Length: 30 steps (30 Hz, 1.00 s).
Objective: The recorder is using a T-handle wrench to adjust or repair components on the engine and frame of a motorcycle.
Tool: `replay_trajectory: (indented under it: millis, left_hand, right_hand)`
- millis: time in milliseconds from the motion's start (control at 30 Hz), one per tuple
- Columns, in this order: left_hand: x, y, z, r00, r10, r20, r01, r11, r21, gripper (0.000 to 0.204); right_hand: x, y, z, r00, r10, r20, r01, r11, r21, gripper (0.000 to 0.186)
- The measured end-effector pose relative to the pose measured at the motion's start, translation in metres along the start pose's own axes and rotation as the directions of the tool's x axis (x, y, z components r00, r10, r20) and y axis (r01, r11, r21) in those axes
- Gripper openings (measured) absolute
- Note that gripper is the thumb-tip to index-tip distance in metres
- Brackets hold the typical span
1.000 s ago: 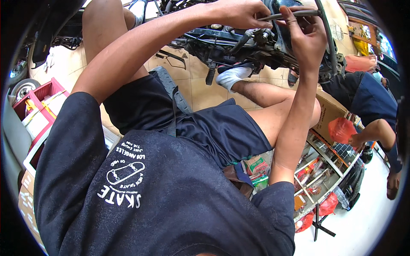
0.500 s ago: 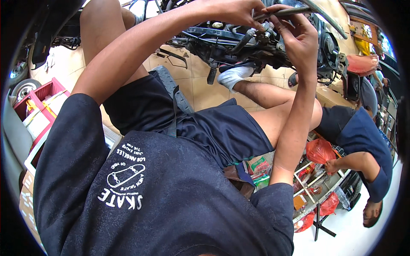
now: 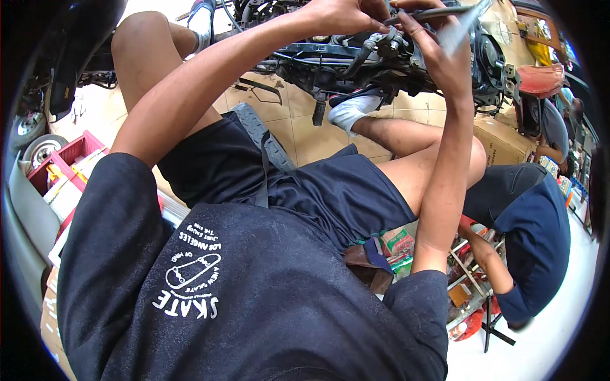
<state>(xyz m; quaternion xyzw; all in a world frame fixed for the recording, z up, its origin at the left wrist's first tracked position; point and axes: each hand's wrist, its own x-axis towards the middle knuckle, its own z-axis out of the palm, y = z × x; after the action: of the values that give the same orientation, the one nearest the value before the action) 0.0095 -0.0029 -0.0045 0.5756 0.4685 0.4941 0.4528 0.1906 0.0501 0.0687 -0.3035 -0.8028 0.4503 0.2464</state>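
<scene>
A person's bare hands at the frame of a partly stripped motorcycle, seen from above. The left hand [image 3: 348, 16] enters from the left with its fingers bent downward at the near end of a dark grey hose [image 3: 438, 11]; whether its fingertips grip the hose or only rest beside it cannot be told. The right hand [image 3: 447, 57], raised from below, has the hose between thumb and curled fingers. The two hands are close together, near the top edge of the view, and the hose lies roughly level just above a metal fitting [image 3: 389, 43] on the motorcycle [image 3: 298, 49]. A pale, blurred strip [image 3: 465, 30] crosses in front of the right hand; its nature is unclear. Beneath the motorcycle extends a tiled floor [image 3: 311, 136], with a grey ridged piece [image 3: 259, 130] between the person's legs. At left, a red toolbox [image 3: 77, 151] stands near a small wheel [image 3: 44, 152]. At right, a co-worker in a dark blue shirt [image 3: 540, 232] bends with one arm over a rack [image 3: 471, 306] of packets; a cardboard box [image 3: 502, 143] sits behind the person's right knee.
</scene>
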Motion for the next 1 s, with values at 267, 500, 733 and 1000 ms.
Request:
replay_trajectory:
  millis: [267,500,733,1000]
  left_hand:
    - [0.014,-0.002,0.001,0.985,0.132,0.111,-0.149,0.975,0.163,0.022]
    - [0.002,-0.018,-0.004,0.995,0.099,0.033,-0.104,0.959,0.265,0.036]
    - [-0.005,0.0,0.002,0.988,-0.068,0.138,0.05,0.99,0.132,0.037]
    - [-0.01,0.0,0.004,0.987,-0.136,0.084,0.129,0.988,0.086,0.036]
  right_hand:
    - [-0.004,0.013,-0.008,0.996,0.07,-0.061,-0.066,0.996,0.066,0.008]
    - [0.01,-0.023,0.005,0.982,-0.181,-0.055,0.169,0.97,-0.172,0.019]
    - [-0.004,-0.003,-0.002,0.839,-0.539,-0.078,0.52,0.835,-0.181,0.021]
    - [-0.008,0.016,0.002,0.995,-0.096,0.025,0.083,0.94,0.33,0.016]
